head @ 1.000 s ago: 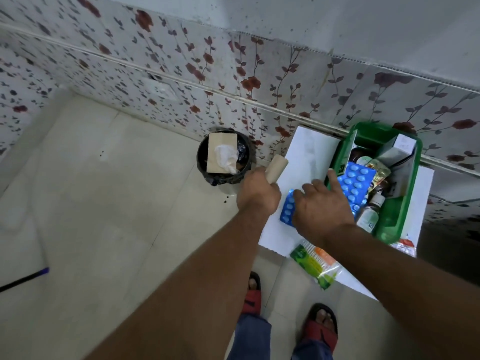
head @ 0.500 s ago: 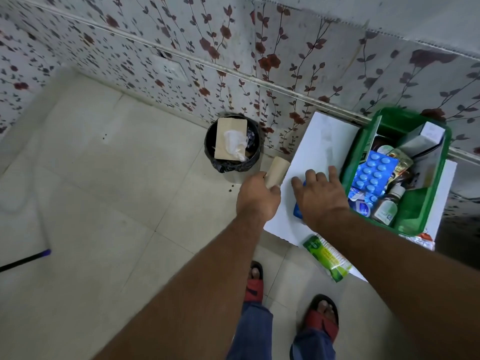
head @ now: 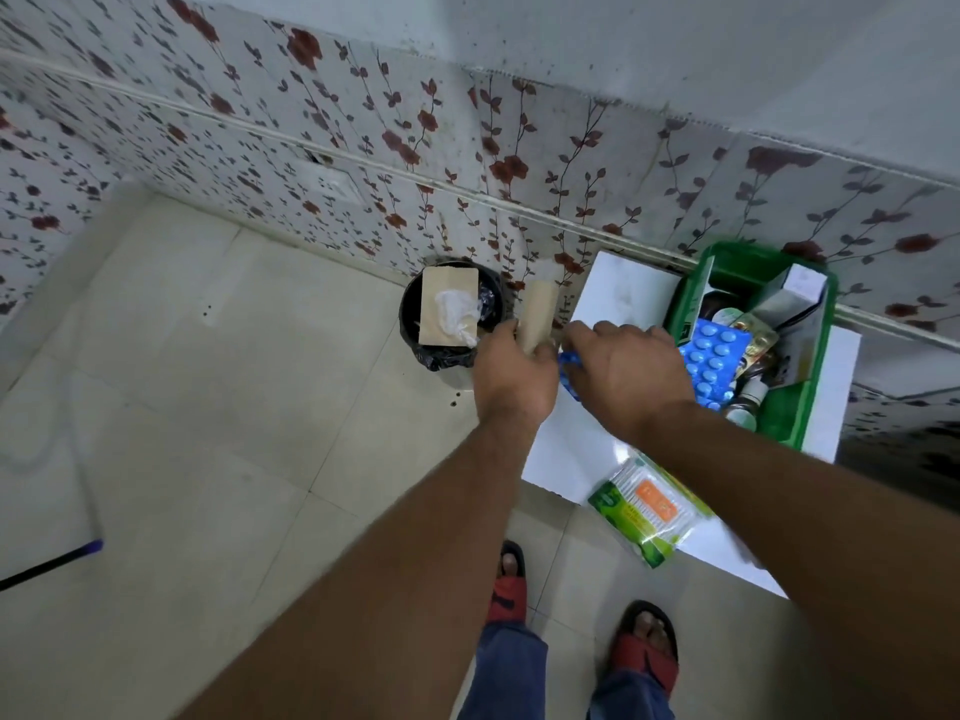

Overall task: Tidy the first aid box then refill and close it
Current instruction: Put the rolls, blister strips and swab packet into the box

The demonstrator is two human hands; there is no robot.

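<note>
The green first aid box (head: 810, 402) stands open on a white table (head: 623, 298) at the right, by the wall. Inside it are a blue blister strip (head: 711, 361), small bottles and cartons. My left hand (head: 511, 374) grips a tan roll (head: 537, 314), held upright next to the bin. My right hand (head: 628, 374) lies over the table's left edge, closed on another blue blister strip (head: 566, 363), mostly hidden under the fingers. A green and orange pack of cotton buds (head: 647, 509) hangs over the table's front edge.
A black-lined bin (head: 449, 309) on the floor beside the table holds a brown paper packet and crumpled white plastic. The flowered wall runs behind. A dark stick with a purple tip (head: 57, 561) lies at the far left. My sandalled feet (head: 644, 641) are below.
My right hand slid the blue strip leftward off the table toward my left hand. The left hand with the tan roll rose slightly toward the bin.
</note>
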